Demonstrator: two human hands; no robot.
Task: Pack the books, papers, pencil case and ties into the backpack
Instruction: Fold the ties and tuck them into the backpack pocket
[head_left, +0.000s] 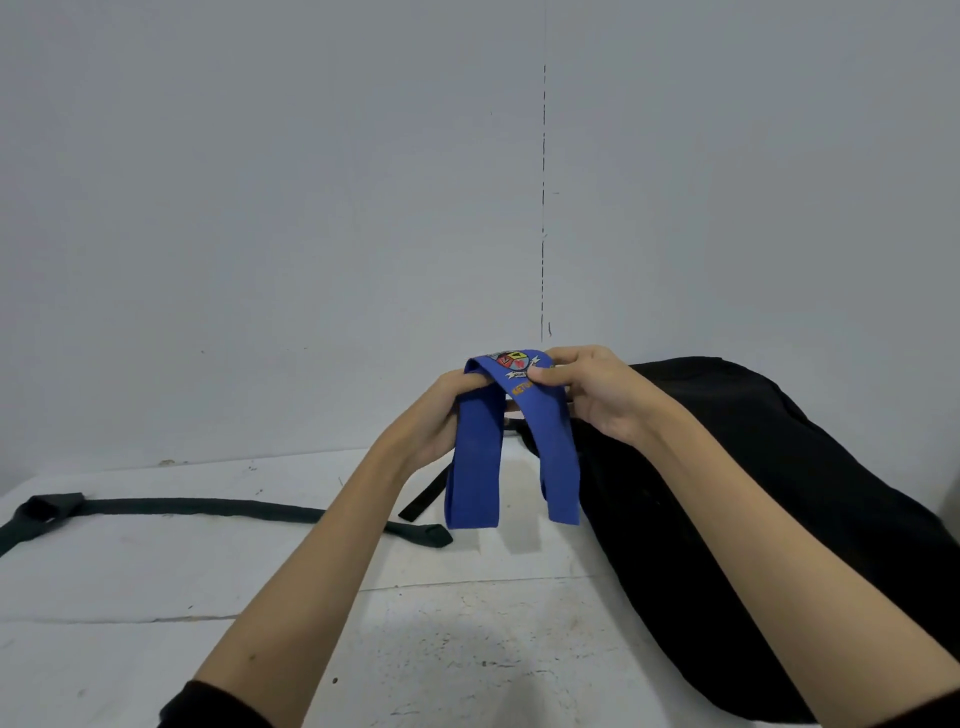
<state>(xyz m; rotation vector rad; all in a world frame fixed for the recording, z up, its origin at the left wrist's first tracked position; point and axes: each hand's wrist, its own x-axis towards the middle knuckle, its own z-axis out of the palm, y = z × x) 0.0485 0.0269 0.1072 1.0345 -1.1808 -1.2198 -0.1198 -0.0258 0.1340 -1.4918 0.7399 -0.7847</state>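
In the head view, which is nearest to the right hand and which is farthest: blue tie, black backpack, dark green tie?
1. Blue tie: held in the right hand, folded and hanging down.
2. Black backpack: directly behind and under that hand, on the right.
3. Dark green tie: flat on the white table, far left.

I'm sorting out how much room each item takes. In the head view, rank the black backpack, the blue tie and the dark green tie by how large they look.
1. Black backpack, by far.
2 and 3. Dark green tie and blue tie: unsure, since the blue one hangs folded and held up nearer the camera.
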